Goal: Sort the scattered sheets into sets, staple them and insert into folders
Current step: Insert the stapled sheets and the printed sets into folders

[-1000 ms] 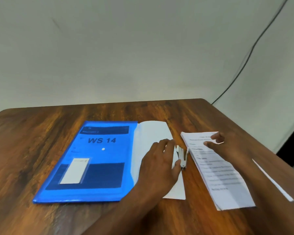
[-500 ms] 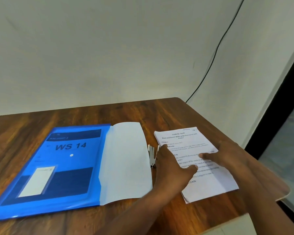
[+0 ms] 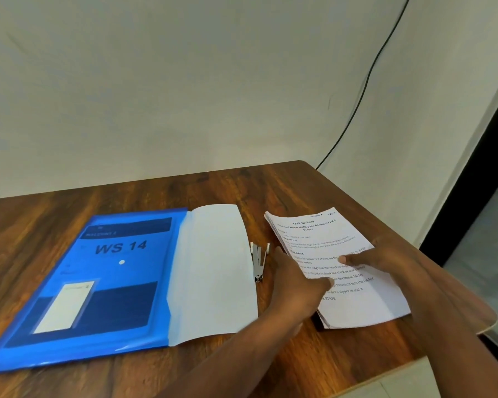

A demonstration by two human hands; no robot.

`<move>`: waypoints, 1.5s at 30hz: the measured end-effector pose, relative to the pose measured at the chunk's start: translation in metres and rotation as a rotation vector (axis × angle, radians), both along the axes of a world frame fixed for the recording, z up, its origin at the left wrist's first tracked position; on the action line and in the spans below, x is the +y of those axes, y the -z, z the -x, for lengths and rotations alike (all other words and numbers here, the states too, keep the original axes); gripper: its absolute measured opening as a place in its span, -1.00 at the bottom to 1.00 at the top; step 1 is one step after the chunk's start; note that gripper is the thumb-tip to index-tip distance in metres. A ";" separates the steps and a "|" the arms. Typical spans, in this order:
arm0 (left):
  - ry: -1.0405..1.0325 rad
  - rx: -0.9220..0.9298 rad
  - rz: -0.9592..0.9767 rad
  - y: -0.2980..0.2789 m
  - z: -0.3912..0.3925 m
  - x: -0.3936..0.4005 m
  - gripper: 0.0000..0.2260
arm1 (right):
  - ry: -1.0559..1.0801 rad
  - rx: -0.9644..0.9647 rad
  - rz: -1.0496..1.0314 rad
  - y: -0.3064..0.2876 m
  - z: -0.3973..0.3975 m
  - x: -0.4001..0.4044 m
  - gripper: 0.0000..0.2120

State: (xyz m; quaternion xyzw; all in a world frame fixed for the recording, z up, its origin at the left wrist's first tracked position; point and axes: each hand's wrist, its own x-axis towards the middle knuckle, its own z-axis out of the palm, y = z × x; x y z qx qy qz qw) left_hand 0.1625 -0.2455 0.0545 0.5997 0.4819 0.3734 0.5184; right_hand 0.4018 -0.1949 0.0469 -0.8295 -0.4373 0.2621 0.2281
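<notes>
A stack of printed sheets [image 3: 322, 239] lies on the right of the wooden table [image 3: 242, 185]. My left hand [image 3: 293, 282] rests on the stack's left edge with its fingers spread over the text. On the right side of the stack my right hand [image 3: 385, 262] lies flat and points across the page. A small metal stapler [image 3: 258, 261] lies just left of my left hand. A blue folder marked "WS 14" [image 3: 98, 282] lies at the left, with its white flap [image 3: 213, 271] folded out to the right.
The table's right edge [image 3: 414, 245] runs close to the sheets. A black cable [image 3: 365, 81] hangs down the wall behind. A dark doorway [image 3: 477, 179] stands at the far right.
My left hand has left the folder flap and stapler and moved right onto the stack of sheets. The view has swung to the right, and the stack now lies squarer under both hands.
</notes>
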 end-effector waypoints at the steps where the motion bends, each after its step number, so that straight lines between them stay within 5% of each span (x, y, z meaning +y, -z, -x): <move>1: 0.002 -0.003 0.006 0.002 0.000 0.001 -0.28 | 0.007 0.005 -0.006 -0.009 0.009 -0.007 -0.28; 3: 0.009 -0.011 -0.014 0.005 0.001 0.002 -0.35 | 0.076 0.065 -0.090 -0.013 0.014 -0.013 -0.51; 8: -0.005 -0.053 -0.050 0.008 0.015 0.002 -0.46 | 0.132 0.339 -0.386 -0.019 0.015 -0.018 -0.59; 10: -0.039 -0.069 -0.063 0.005 0.024 0.005 -0.46 | 0.068 0.428 -0.392 -0.030 0.020 -0.018 -0.53; 15: -0.106 -0.171 -0.081 -0.015 0.059 0.014 -0.50 | -0.163 0.687 -0.399 -0.047 0.052 -0.010 -0.74; 21: -0.167 -0.120 -0.032 -0.024 0.110 0.017 -0.44 | -0.210 0.791 -0.286 -0.034 0.103 0.010 -0.77; 25: -0.220 0.007 -0.017 -0.016 0.149 0.023 -0.50 | -0.242 0.834 -0.270 -0.018 0.140 0.024 -0.75; 29: -0.375 0.373 -0.201 -0.001 0.190 0.034 -0.65 | -0.242 0.833 -0.263 -0.014 0.157 0.032 -0.77; 35: -0.431 0.830 -0.318 0.012 0.223 0.039 -0.50 | -0.222 0.819 -0.192 -0.009 0.163 0.035 -0.76; 45: -0.556 0.942 -0.412 0.013 0.221 0.038 -0.82 | -0.250 0.779 -0.079 -0.015 0.156 0.034 -0.75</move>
